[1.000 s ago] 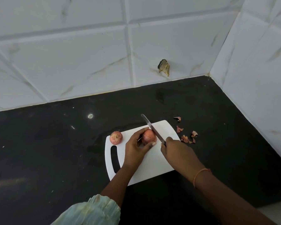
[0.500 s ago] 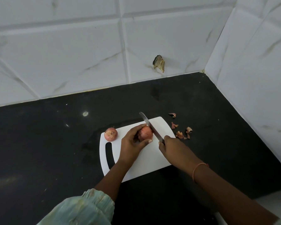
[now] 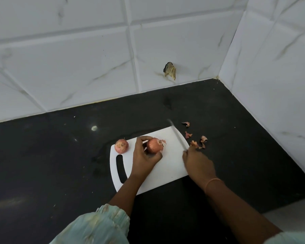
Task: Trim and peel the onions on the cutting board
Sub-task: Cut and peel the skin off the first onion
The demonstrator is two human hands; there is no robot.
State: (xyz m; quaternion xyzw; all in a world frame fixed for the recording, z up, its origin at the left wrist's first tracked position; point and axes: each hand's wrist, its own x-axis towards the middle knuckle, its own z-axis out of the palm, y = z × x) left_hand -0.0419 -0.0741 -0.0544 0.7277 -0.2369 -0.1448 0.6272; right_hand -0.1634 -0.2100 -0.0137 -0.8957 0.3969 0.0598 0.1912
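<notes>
White-tiled corner, black counter (image 3: 51, 155): left hand (image 3: 144, 155) grips onion (image 3: 154, 145), right hand (image 3: 198, 162) grips knife (image 3: 178, 136).

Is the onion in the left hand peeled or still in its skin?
Still in skin: the held onion shows reddish papery skin, one flake lifting at its right.

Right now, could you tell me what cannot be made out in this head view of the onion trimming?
- Knife: motion-blurred; its edge is unclear, and the right hand hides the handle.
- Held onion: the left hand covers its near side, so how far the peel has come off is unclear.
- Peel scraps on the counter: too small to count.
- Dark object on the wall: unidentifiable.
</notes>
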